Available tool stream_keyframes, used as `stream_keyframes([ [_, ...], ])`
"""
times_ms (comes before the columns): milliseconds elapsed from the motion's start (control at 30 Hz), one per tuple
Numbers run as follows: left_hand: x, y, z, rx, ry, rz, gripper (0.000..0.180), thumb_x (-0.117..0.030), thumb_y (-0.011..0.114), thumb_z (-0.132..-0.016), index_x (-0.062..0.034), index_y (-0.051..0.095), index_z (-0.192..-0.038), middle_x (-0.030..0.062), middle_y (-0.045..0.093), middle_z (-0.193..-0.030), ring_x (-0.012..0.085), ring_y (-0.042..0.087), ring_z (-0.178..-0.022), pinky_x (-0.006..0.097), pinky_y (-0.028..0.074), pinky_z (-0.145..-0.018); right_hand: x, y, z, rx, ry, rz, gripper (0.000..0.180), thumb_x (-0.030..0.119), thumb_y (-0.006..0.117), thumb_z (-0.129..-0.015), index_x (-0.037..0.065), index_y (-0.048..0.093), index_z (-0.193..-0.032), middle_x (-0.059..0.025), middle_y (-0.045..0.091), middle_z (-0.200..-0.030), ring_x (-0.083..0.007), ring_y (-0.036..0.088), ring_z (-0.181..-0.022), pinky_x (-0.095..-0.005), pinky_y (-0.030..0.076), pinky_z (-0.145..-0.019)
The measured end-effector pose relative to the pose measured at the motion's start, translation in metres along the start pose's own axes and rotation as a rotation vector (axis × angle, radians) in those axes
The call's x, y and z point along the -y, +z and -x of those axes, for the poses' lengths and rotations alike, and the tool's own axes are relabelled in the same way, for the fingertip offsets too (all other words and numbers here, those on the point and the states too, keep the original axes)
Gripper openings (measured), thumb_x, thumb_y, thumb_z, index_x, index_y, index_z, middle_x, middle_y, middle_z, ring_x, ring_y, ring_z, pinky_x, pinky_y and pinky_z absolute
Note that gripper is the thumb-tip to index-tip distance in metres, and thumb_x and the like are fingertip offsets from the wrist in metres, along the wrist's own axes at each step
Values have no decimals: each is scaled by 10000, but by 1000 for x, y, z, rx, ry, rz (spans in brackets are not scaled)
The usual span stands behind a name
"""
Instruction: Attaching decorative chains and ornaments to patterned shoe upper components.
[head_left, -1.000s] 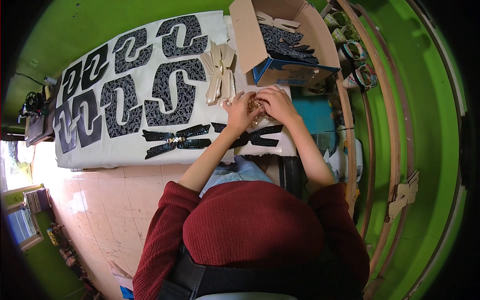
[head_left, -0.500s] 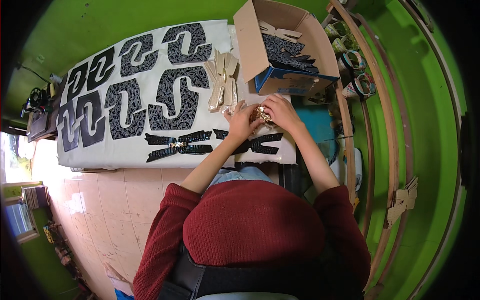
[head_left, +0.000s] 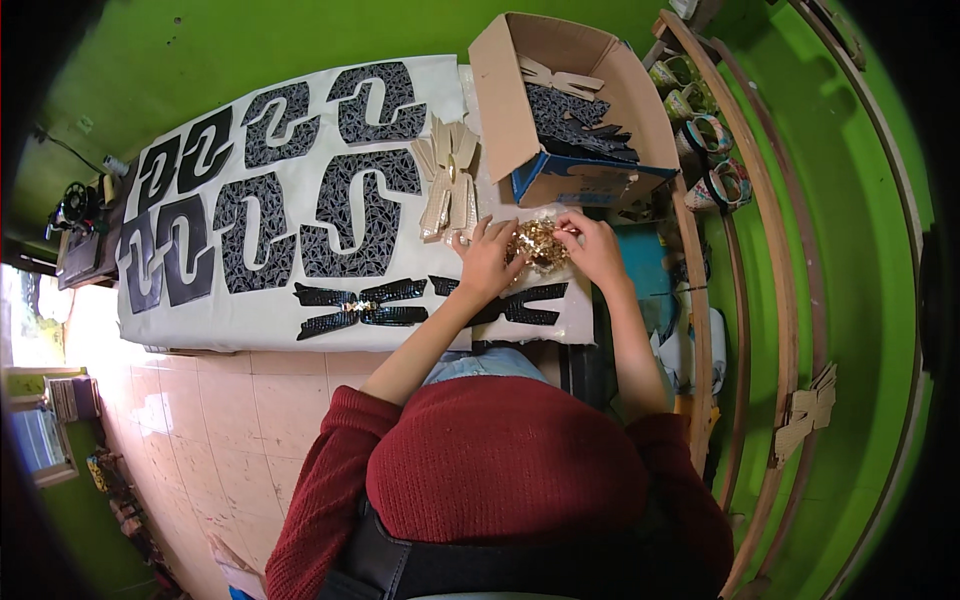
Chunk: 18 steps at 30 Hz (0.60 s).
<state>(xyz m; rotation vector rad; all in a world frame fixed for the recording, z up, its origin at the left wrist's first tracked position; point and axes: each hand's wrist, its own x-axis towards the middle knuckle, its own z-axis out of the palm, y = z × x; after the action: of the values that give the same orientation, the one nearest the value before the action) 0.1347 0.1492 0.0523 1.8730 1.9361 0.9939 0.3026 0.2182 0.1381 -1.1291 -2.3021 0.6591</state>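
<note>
A heap of small shiny gold metal pieces lies on the table between my hands. My left hand rests at its left side, fingers spread, fingertips touching the edge. At the heap's right side my right hand has thumb and fingers pinched together; whatever is in them is too small to make out. Below my hands lies a black X-shaped strap piece, partly covered by my left forearm. Another black strap piece, with a gold ornament at its middle, is to the left. Beige strap pieces are stacked just beyond my left hand.
Several black patterned S-shaped cutouts lie in rows on the white-covered table. An open cardboard box with dark and beige pieces stands at the back right. Wooden rails with woven items run along the right.
My right hand has moved right, away from my left hand, and the gold heap between them shows more fully. My left hand's fingers have spread. The whole view has shifted slightly.
</note>
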Motion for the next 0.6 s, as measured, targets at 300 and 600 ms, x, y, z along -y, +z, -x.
stream_keyframes([
  [300,13,-54,26,-28,-177,36,404,-285,669,-749,-190,609,-1138,-1,589,-988,209,493,-1055,533,240,-915,-5,20,15,55,238,-388,253,102,631,-827,-1,618,-1058,-58,666,-744,-81,595,-653,-237,453,-585],
  [600,30,-85,36,272,-334,-69,574,-390,665,-750,-188,520,-1267,28,633,-1055,263,526,-1074,643,223,-909,6,36,20,131,459,-999,443,79,563,-888,9,446,-1310,-112,645,-1062,-25,457,-571,-157,340,-488],
])
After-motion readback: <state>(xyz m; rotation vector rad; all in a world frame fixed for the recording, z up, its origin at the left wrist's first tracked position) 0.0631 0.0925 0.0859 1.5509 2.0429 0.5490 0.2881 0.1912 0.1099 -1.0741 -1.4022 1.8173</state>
